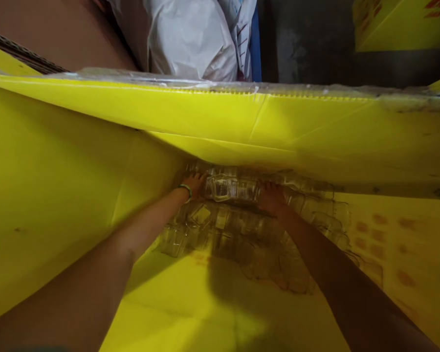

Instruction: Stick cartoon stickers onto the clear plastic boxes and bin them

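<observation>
Deep inside a large yellow box (pixel 161 151), both my arms reach down to clear plastic containers. A row of clear plastic containers (pixel 231 188) lies on its side between my hands, against the far wall. My left hand (pixel 195 186), with a green bracelet at its wrist, is closed about the row's left end. At the right end, my right hand (pixel 272 196) has its fingers curled over the containers. More clear containers (pixel 238 222) lie in rows just nearer to me, and others (pixel 326 210) extend to the right. The undersides of both hands are hidden.
The box's far wall has a taped upper edge (pixel 220 85). Beyond it are a white plastic bag (pixel 194 41), brown cardboard (pixel 55 32) and another yellow box (pixel 403 27) with red print. The left wall (pixel 58 181) slopes close beside my left arm.
</observation>
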Available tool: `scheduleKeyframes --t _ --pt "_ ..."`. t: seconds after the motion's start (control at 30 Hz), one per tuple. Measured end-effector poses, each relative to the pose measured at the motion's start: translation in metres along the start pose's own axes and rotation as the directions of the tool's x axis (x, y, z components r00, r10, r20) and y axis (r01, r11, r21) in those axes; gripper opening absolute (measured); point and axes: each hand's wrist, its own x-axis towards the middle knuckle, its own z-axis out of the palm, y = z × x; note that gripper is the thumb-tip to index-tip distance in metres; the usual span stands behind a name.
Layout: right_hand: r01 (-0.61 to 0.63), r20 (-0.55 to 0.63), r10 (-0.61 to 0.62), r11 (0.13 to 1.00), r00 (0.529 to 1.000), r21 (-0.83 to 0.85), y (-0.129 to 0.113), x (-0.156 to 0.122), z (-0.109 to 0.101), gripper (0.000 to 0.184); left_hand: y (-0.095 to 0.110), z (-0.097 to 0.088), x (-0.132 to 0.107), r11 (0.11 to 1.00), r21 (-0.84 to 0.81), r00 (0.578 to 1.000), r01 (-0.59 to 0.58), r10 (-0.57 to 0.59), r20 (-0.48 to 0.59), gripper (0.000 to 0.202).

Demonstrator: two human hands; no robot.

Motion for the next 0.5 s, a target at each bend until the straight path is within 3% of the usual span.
scheduleKeyframes --t 0.13,0.27,0.5 --pt "-0.016 -0.009 0.016 1.000 1.000 0.000 -0.003 -0.005 -0.006 0.098 0.001 -0.010 -0.002 1.000 -0.011 1.000 -0.013 0.013 -0.006 0.116" --pt "-0.027 -0.073 0.025 0.999 0.997 -0.017 -0.001 -0.012 -0.030 0.099 -0.002 -0.036 -0.017 1.000 -0.017 0.998 -0.011 0.010 -0.062 0.112" --pt "-0.019 -0.280 0.011 1.000 0.960 -0.024 0.010 -0.036 -0.126 0.089 0.007 -0.123 -0.077 1.000 -0.017 0.981 0.026 -0.028 -0.193 0.109"
